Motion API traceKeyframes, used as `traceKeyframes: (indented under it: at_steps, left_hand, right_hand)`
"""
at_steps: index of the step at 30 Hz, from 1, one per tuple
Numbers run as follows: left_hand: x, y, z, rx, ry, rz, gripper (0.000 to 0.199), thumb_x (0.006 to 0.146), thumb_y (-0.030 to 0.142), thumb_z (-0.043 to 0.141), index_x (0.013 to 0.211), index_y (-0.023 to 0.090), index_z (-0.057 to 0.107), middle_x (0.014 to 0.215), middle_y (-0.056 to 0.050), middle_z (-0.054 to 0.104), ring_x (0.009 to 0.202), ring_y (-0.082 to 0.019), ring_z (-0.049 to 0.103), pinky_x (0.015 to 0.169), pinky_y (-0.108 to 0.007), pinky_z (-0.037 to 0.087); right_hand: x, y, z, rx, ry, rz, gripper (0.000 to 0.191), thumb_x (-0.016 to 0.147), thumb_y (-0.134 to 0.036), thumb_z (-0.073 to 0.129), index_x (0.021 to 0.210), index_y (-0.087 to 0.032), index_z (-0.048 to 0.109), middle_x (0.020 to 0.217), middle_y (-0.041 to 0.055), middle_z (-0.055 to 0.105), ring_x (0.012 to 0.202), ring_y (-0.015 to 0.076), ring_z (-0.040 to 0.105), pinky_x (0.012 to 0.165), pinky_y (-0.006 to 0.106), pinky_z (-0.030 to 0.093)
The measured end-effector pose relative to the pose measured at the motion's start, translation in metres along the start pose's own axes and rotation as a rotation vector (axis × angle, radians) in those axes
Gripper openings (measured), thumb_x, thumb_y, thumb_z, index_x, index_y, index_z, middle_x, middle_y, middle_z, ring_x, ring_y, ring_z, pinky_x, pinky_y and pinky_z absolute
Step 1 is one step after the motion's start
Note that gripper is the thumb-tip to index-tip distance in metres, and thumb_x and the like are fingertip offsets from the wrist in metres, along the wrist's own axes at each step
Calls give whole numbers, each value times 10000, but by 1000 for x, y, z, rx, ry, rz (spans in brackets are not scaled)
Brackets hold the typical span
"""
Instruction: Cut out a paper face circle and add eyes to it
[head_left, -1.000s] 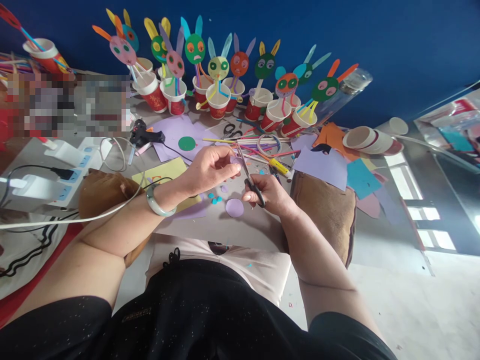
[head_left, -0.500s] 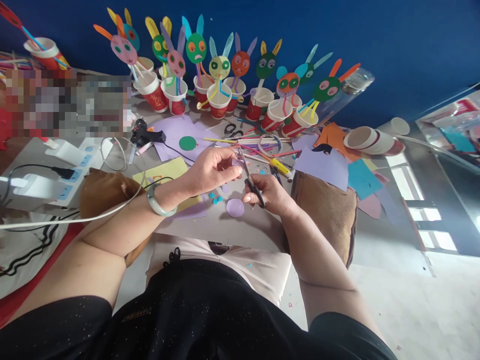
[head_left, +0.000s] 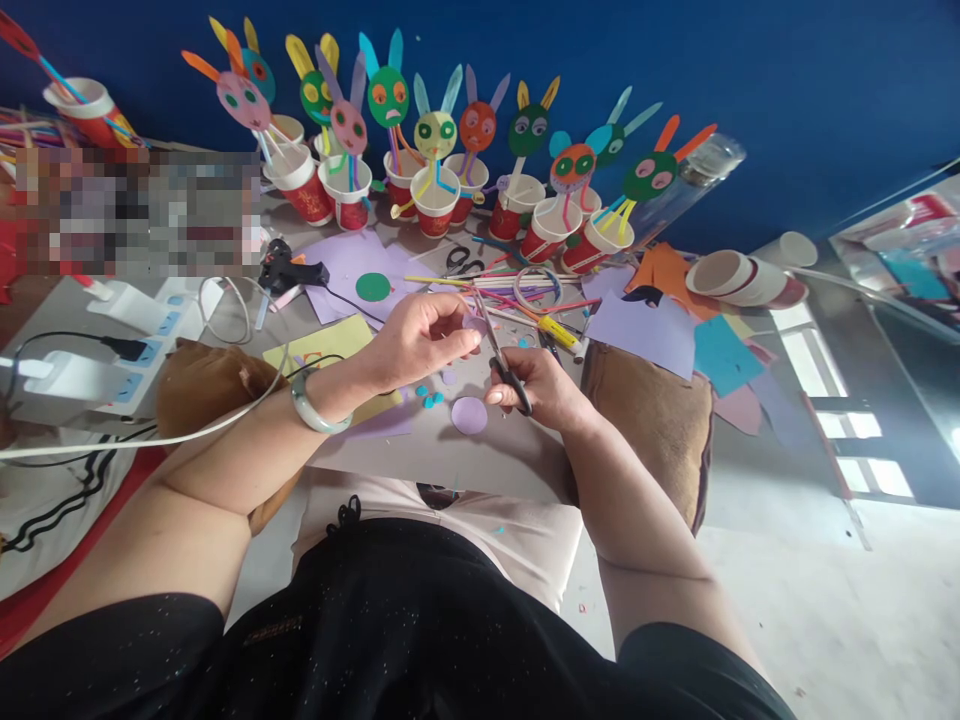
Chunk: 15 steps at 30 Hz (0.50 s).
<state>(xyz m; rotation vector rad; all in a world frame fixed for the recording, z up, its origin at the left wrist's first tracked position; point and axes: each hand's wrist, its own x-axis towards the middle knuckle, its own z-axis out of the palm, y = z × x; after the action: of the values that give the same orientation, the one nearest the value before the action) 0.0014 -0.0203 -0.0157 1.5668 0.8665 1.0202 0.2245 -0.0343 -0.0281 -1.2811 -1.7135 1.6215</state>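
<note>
Between the thumb and fingers of my left hand (head_left: 424, 340) is a small purple paper piece (head_left: 474, 323). My right hand (head_left: 541, 385) is wrapped round the black handles of the scissors (head_left: 510, 378), whose blades point up and away, beside the paper piece. Below the hands a purple paper circle (head_left: 469, 415) lies flat on the grey table (head_left: 450, 458). Small blue paper dots (head_left: 429, 398) and a small purple dot (head_left: 448, 377) are to its left. A green paper oval (head_left: 373, 287) rests on purple paper farther back.
Paper cups (head_left: 436, 205) with rabbit-faced figures line the back. A black glue gun (head_left: 285, 268) and a power strip (head_left: 142, 350) are at the left. Pipe cleaners, a yellow tube (head_left: 559, 334) and a brown cushion (head_left: 649, 425) are at the right. Stacked cups (head_left: 724, 277) lie beyond.
The view has shifted slightly, so the cups and papers appear a little farther left. Both hands keep nearly the same pose, with the scissors and purple piece still held.
</note>
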Motion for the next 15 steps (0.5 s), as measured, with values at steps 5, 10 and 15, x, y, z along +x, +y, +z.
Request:
traceKeyframes:
  at_steps: [5, 10, 15]
  left_hand:
    - [0, 2, 0, -9, 9, -8, 173, 849, 291, 696, 730, 179, 639, 715, -32, 753, 634, -112, 664, 564, -213, 528]
    - [0, 2, 1, -13, 33, 7, 187, 835, 293, 700, 716, 186, 603, 708, -32, 752, 628, -110, 656, 558, -217, 514]
    - [1, 3, 0, -24, 42, 11, 195, 831, 302, 705, 710, 189, 601, 703, -24, 744, 635, -112, 663, 557, -217, 513]
  right_hand:
    - [0, 3, 0, 5, 3, -5, 749, 486, -809, 954, 629, -212, 527, 471, -26, 584, 446, 95, 447, 457, 249, 297]
    - [1, 4, 0, -2, 7, -16, 751, 495, -818, 946, 632, -212, 524, 471, -30, 585, 448, 93, 445, 466, 250, 297]
    - [0, 2, 0, -8, 12, -18, 755, 501, -836, 932, 626, -211, 526, 467, -25, 586, 452, 94, 440, 472, 251, 293]
